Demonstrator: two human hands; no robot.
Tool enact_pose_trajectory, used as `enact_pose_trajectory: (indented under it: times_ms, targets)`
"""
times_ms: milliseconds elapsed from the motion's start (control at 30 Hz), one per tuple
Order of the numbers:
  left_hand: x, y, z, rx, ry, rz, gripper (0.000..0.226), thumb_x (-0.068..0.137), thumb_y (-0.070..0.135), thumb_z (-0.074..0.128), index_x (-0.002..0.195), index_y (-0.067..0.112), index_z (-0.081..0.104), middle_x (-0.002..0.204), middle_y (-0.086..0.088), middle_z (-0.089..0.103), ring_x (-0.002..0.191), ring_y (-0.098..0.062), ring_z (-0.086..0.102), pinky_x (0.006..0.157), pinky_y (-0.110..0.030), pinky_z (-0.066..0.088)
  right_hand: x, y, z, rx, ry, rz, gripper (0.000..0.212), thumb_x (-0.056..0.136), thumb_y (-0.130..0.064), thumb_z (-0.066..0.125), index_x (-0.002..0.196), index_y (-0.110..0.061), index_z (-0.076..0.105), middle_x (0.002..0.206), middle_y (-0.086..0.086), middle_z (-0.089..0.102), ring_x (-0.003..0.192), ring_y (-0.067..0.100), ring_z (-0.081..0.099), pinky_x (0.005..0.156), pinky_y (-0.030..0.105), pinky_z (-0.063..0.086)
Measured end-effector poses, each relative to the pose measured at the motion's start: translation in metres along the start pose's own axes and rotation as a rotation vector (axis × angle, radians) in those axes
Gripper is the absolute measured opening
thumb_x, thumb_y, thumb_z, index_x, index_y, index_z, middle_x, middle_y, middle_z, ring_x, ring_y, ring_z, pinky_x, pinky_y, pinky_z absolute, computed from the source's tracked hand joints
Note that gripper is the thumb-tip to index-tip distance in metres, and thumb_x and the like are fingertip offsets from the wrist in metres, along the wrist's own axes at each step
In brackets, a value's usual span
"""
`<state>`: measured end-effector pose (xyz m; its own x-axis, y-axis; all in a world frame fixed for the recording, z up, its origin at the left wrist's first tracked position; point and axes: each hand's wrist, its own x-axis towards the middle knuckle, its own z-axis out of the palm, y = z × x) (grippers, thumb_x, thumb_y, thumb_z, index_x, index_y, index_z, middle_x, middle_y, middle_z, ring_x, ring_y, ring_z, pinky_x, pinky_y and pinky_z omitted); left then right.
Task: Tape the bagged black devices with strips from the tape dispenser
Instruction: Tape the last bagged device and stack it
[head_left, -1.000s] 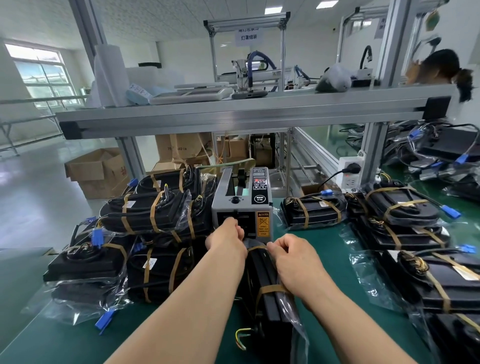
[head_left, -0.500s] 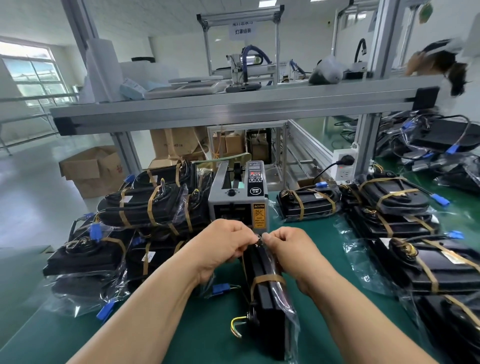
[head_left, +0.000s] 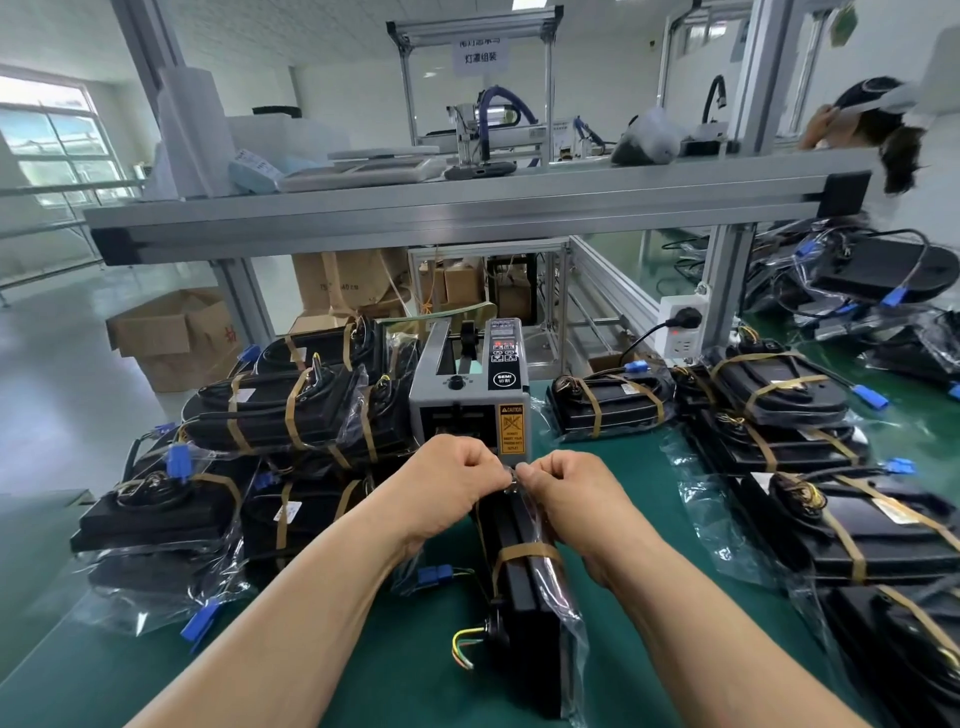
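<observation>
Behind both hands (head_left: 511, 483), dispenser slot (head_left: 457, 418) hidden

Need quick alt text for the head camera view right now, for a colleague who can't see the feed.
Left hand and right hand pinch the clear bag at the far end of a black device standing on edge on the green bench, just before the tape dispenser. One tan tape band wraps it; taped devices are piled on both sides.
</observation>
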<state>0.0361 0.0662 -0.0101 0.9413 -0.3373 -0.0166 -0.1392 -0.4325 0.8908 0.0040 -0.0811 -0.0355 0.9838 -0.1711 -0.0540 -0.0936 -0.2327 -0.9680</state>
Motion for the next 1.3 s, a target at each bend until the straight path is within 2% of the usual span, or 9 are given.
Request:
enact_pose_trajectory:
  times_ms: [300,567,633,733,833,933,1033,1133,1300]
  targets:
    - [0.003,-0.01,0.0,0.025,0.029,0.021,0.017,0.087,0.022,0.068,0.073,0.016,0.063,0.063,0.008,0.057,0.052,-0.001,0.051,0.051,-0.016,0.046,0.004,0.002,0.003,-0.01,0.009,-0.015,0.027,0.096,-0.027,0.063,0.072,-0.016,0.06,0.056,-0.005,0.057,0.049,0.009,0.048,0.05,0.025,0.039]
    - [-0.002,-0.013,0.006,0.078,0.137,0.053,0.013,0.083,0.019,0.07,0.072,0.015,0.064,0.053,0.011,0.054,0.049,-0.003,0.047,0.055,-0.023,0.043,0.004,0.004,0.004,-0.022,0.0,-0.014,0.024,0.096,-0.029,0.062,0.076,-0.015,0.063,0.061,-0.003,0.06,0.054,0.012,0.051,0.053,0.028,0.042]
    - [-0.003,-0.014,0.009,0.059,0.171,0.05,0.006,0.083,0.019,0.069,0.081,0.018,0.063,0.057,0.009,0.054,0.054,-0.007,0.047,0.06,-0.028,0.044,0.004,0.004,0.004,-0.032,0.002,-0.015,0.025,0.096,-0.03,0.062,0.076,-0.016,0.063,0.059,-0.005,0.059,0.052,0.011,0.05,0.052,0.027,0.041]
    - [-0.002,-0.017,0.016,0.04,0.212,0.03,0.014,0.085,0.021,0.065,0.096,0.024,0.057,0.061,0.008,0.056,0.06,-0.011,0.05,0.065,-0.034,0.047,0.005,0.004,0.003,-0.047,0.004,-0.016,0.025,0.097,-0.03,0.062,0.075,-0.016,0.062,0.058,-0.006,0.058,0.05,0.009,0.049,0.05,0.025,0.04]
    - [-0.001,-0.018,0.019,0.043,0.261,0.0,0.009,0.085,0.03,0.066,0.089,0.025,0.06,0.059,0.011,0.055,0.059,-0.01,0.052,0.068,-0.038,0.052,0.004,0.004,0.003,-0.045,0.005,-0.018,0.025,0.096,-0.03,0.063,0.074,-0.017,0.062,0.056,-0.008,0.058,0.048,0.007,0.049,0.048,0.022,0.04]
    - [0.0,-0.016,0.021,-0.021,0.29,-0.048,0.016,0.084,0.038,0.069,0.084,0.023,0.064,0.074,0.003,0.066,0.074,-0.02,0.065,0.079,-0.044,0.057,0.004,0.003,0.001,-0.067,0.005,-0.021,0.024,0.096,-0.031,0.063,0.076,-0.017,0.064,0.054,-0.01,0.058,0.042,0.0,0.048,0.044,0.018,0.038]
    - [-0.002,-0.015,0.024,-0.045,0.298,-0.061,0.018,0.085,0.039,0.068,0.084,0.022,0.063,0.077,0.002,0.067,0.079,-0.022,0.067,0.083,-0.05,0.057,0.004,0.003,0.0,-0.045,0.002,-0.012,0.026,0.095,-0.03,0.064,0.074,-0.016,0.063,0.049,-0.011,0.056,0.042,0.002,0.046,0.048,0.022,0.04]
    - [-0.005,-0.016,0.026,-0.087,0.272,-0.07,0.016,0.085,0.037,0.069,0.087,0.022,0.063,0.072,0.002,0.06,0.07,-0.017,0.058,0.079,-0.045,0.056,0.003,0.003,-0.001,-0.018,-0.001,0.003,0.028,0.096,-0.027,0.063,0.071,-0.016,0.061,0.046,-0.011,0.054,0.042,0.005,0.045,0.05,0.025,0.04]
    - [-0.011,-0.017,0.026,-0.211,0.177,-0.077,0.018,0.083,0.027,0.075,0.094,0.02,0.062,0.068,0.006,0.05,0.063,-0.007,0.049,0.054,-0.014,0.044,0.002,0.002,-0.001,0.053,0.002,0.032,0.027,0.097,-0.023,0.063,0.071,-0.013,0.061,0.048,-0.008,0.054,0.041,0.006,0.044,0.046,0.023,0.039]
